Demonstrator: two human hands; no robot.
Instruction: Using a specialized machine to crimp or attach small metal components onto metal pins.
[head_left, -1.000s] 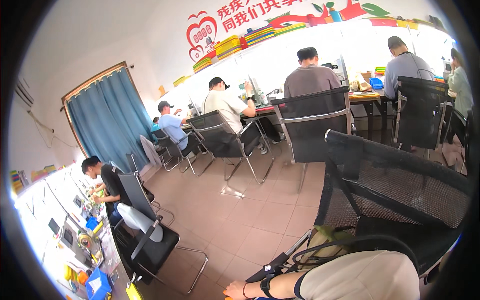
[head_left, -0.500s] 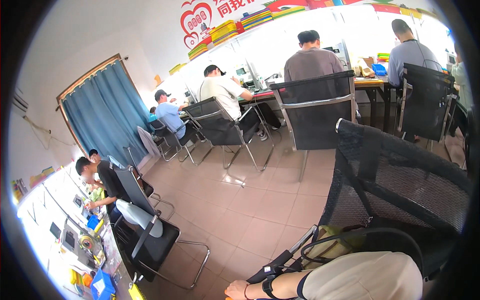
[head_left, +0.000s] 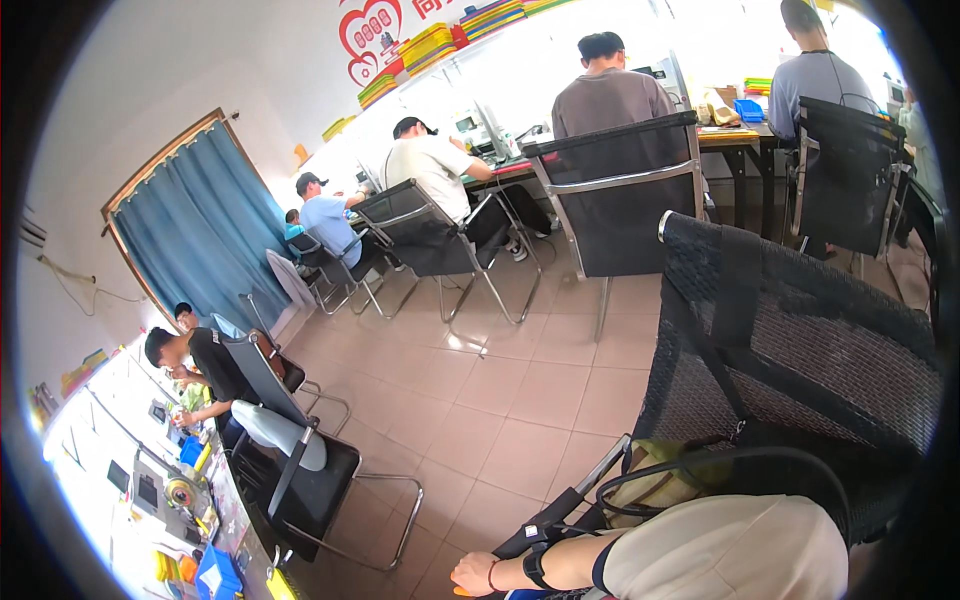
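You are resting one hand (head_left: 478, 574), fingers curled, on a chair armrest (head_left: 560, 515); whether it is grasping, you cannot tell. Six people are sitting at benches (head_left: 735, 135).

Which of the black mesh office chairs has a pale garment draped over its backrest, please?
The empty chair at lower left, beside the long workbench: a pale garment hangs over its back, while the other chairs' backrests are bare.

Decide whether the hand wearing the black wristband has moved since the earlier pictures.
No. The hand with the black wristband stays at the front end of the black chair armrest, as before.
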